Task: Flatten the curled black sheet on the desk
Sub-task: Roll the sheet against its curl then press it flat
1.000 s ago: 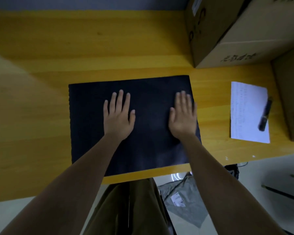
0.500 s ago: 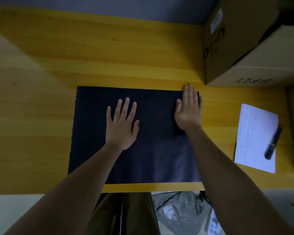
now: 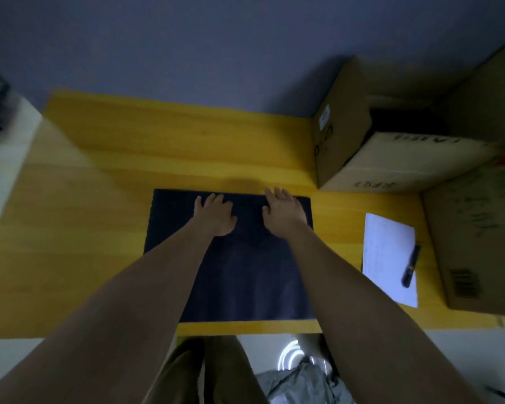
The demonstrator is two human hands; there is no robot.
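The black sheet (image 3: 245, 275) lies spread out on the yellow wooden desk (image 3: 79, 258), its near edge close to the desk's front edge. Both my palms press down on its far part. My left hand (image 3: 215, 214) rests flat with fingers apart near the far edge, left of centre. My right hand (image 3: 283, 209) lies flat at the far edge, right of centre, fingertips reaching just past it. Neither hand grips anything. My forearms hide parts of the sheet.
Cardboard boxes (image 3: 391, 147) stand stacked at the back right, with another box (image 3: 478, 237) along the right edge. A white paper (image 3: 388, 258) with a black pen (image 3: 411, 269) on it lies right of the sheet. A grey bag (image 3: 301, 380) sits on the floor.
Both hands have slid away from me along the sheet, from its middle to its far edge. The view has tilted up, so more wall shows.
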